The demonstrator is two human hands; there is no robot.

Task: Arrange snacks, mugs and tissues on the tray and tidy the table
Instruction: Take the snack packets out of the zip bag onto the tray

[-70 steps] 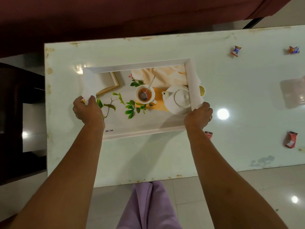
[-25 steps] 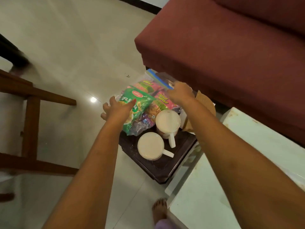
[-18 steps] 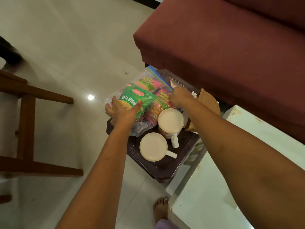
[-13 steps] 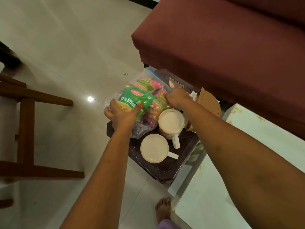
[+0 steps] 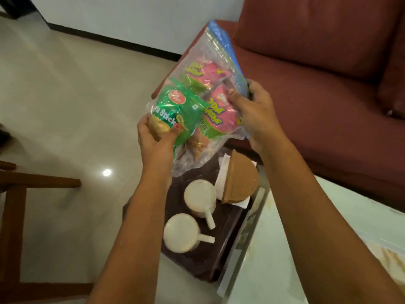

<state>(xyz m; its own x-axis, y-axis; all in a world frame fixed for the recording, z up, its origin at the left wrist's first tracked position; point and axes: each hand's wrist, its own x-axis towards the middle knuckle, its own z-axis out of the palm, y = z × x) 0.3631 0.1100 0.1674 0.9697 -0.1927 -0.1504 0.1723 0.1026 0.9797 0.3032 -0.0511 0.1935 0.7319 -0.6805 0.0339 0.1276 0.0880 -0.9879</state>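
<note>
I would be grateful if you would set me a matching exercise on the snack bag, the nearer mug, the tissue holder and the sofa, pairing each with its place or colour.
Things:
1. snack bag
2. nearer mug
3. tissue holder
4. sofa

Descriptions:
A. maroon, beyond the other things
B. brown, half-round, with white tissues in it
C. held in the air, gripped by the left hand and the right hand
D. white, on the dark stool, handle pointing right

Pairs: 1-C, 2-D, 3-B, 4-A
</note>
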